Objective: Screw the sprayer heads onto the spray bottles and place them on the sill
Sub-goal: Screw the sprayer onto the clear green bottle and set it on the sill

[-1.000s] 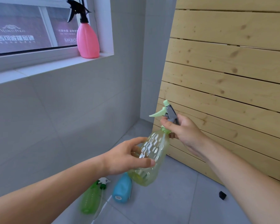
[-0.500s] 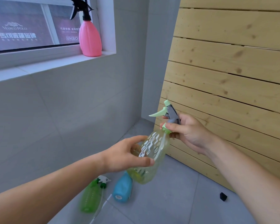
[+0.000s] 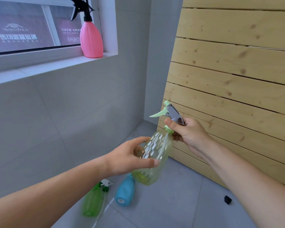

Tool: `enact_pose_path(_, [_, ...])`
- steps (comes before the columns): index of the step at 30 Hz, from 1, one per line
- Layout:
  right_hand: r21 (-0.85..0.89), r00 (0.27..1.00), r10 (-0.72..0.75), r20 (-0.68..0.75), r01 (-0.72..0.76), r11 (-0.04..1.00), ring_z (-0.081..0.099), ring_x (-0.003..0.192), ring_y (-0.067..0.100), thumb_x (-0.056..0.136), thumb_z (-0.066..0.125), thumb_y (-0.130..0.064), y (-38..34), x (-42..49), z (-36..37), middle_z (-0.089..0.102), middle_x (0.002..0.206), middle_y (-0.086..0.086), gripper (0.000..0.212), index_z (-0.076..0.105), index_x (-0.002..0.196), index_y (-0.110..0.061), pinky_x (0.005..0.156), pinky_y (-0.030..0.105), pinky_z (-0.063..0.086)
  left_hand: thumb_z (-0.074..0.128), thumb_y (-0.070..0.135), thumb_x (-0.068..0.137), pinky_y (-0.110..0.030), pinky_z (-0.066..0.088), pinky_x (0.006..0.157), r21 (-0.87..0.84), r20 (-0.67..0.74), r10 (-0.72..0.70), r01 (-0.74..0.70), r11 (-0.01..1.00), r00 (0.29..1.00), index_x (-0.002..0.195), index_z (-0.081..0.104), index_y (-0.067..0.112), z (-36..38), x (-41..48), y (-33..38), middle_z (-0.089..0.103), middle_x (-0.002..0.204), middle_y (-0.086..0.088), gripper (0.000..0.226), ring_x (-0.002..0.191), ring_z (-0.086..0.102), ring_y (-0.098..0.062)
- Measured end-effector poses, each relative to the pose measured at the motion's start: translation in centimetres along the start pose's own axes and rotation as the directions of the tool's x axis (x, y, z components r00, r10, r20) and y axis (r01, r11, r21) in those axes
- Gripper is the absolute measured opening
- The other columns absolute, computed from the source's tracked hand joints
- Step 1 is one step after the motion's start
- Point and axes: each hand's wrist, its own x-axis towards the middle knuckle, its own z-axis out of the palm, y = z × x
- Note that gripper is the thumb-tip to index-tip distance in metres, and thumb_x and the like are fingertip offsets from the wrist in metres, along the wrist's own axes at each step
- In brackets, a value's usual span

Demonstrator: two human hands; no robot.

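Observation:
A clear yellow-green spray bottle (image 3: 156, 152) is held tilted in mid-air. My left hand (image 3: 130, 157) wraps its body from the left. My right hand (image 3: 187, 132) grips the collar of the grey and light-green sprayer head (image 3: 169, 112) sitting on the bottle's neck. A pink bottle (image 3: 91, 40) with a black sprayer stands upright at the right end of the white sill (image 3: 53, 66). On the floor lie a green bottle (image 3: 93, 201) with a white sprayer head (image 3: 106, 184) beside its neck, and a blue bottle (image 3: 125, 191), its neck hidden behind the held bottle.
A slatted wooden panel (image 3: 234, 76) leans against the wall on the right, close behind my right hand. A small black piece (image 3: 227, 199) lies on the grey floor tiles at the right. Grey tiled wall runs below the sill.
My right hand has shifted its grip around the sprayer collar, thumb now over the neck. The bottle stays in my left hand, and the view has panned slightly left.

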Motion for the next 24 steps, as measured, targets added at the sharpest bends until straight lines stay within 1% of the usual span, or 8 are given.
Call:
enact_pose_path(3, [0.218,0.992,0.066,0.107,-0.088,0.972,0.070,0.084,0.021,0.077,0.073,-0.021,-0.4,-0.2,-0.4,0.073,0.092,0.010,0.023,0.068,0.096,-0.009,0.070,0.030,0.055,0.087,0.043,0.077,-0.013,0.049,0.069,0.002,-0.014,-0.017,0.017,1.000,1.000,0.145,0.049,0.037,0.0,-0.2,0.5,0.067,0.075,0.023,0.078,0.073,0.064,-0.001])
enact_pose_path(6, [0.312,0.978,0.079,0.191,-0.137,0.940,0.069,0.105,0.030,0.076,0.070,-0.017,-0.6,-0.5,-0.4,0.074,0.109,0.017,0.035,0.065,0.109,-0.004,0.094,0.041,0.052,0.088,0.043,0.071,-0.031,0.060,0.087,-0.021,-0.008,-0.039,0.039,0.999,0.999,0.138,0.055,0.030,0.2,-0.3,0.7,0.076,0.097,0.004,0.075,0.090,0.073,-0.016])
enact_pose_path(8, [0.348,0.977,0.073,0.198,-0.140,0.927,0.069,0.106,0.032,0.077,0.068,-0.014,-0.7,-0.5,-0.2,0.074,0.109,0.018,0.036,0.063,0.111,-0.004,0.099,0.043,0.050,0.087,0.045,0.068,-0.039,0.060,0.094,-0.005,-0.017,-0.052,0.051,0.999,0.999,0.124,0.061,0.026,0.1,-0.3,0.9,0.076,0.103,-0.003,0.065,0.094,0.073,-0.022])
enact_pose_path(11, [0.374,0.979,0.052,0.198,-0.124,0.919,0.069,0.104,0.032,0.077,0.069,-0.016,-1.0,-0.6,0.2,0.074,0.107,0.017,0.037,0.059,0.112,-0.006,0.095,0.042,0.053,0.084,0.046,0.070,-0.037,0.058,0.096,-0.061,0.006,-0.066,0.066,0.996,0.998,0.120,0.061,0.022,0.3,-0.5,1.2,0.075,0.107,-0.002,0.060,0.093,0.070,-0.009])
enact_pose_path(14, [0.389,0.963,0.038,0.267,-0.144,0.910,0.067,0.111,0.035,0.082,0.065,-0.015,-1.2,-0.8,0.3,0.071,0.116,0.020,0.034,0.057,0.115,-0.006,0.099,0.047,0.050,0.084,0.044,0.069,-0.035,0.058,0.094,-0.145,0.051,-0.054,0.061,0.988,0.997,0.126,0.055,0.018,0.6,-0.7,1.2,0.075,0.103,0.003,0.069,0.094,0.070,-0.009])
enact_pose_path(17, [0.417,0.955,0.032,0.294,-0.158,0.895,0.068,0.110,0.035,0.083,0.063,-0.010,-1.3,-0.9,0.4,0.069,0.118,0.023,0.030,0.057,0.112,-0.005,0.094,0.043,0.054,0.083,0.047,0.065,-0.030,0.056,0.086,-0.156,0.031,-0.036,0.041,0.987,0.999,0.123,0.055,0.017,0.6,-0.7,1.1,0.073,0.093,0.013,0.072,0.088,0.069,-0.008])
enact_pose_path(21, [0.402,0.978,0.059,0.200,-0.137,0.906,0.074,0.095,0.029,0.075,0.069,-0.012,-1.3,-0.7,1.0,0.074,0.103,0.017,0.040,0.060,0.113,-0.003,0.083,0.036,0.059,0.084,0.048,0.062,-0.032,0.057,0.079,-0.120,-0.020,-0.039,0.036,0.992,0.999,0.112,0.058,0.020,0.8,-0.6,1.2,0.069,0.086,0.012,0.063,0.080,0.067,-0.009])
enact_pose_path(24, [0.390,0.990,0.079,0.114,-0.118,0.913,0.075,0.088,0.027,0.081,0.069,-0.009,-1.1,-0.6,1.5,0.075,0.100,0.016,0.028,0.063,0.107,-0.003,0.080,0.035,0.061,0.083,0.050,0.057,-0.031,0.059,0.076,-0.107,-0.055,-0.057,0.051,0.993,0.997,0.110,0.059,0.022,1.1,-0.4,1.5,0.069,0.085,0.010,0.065,0.076,0.066,-0.009])
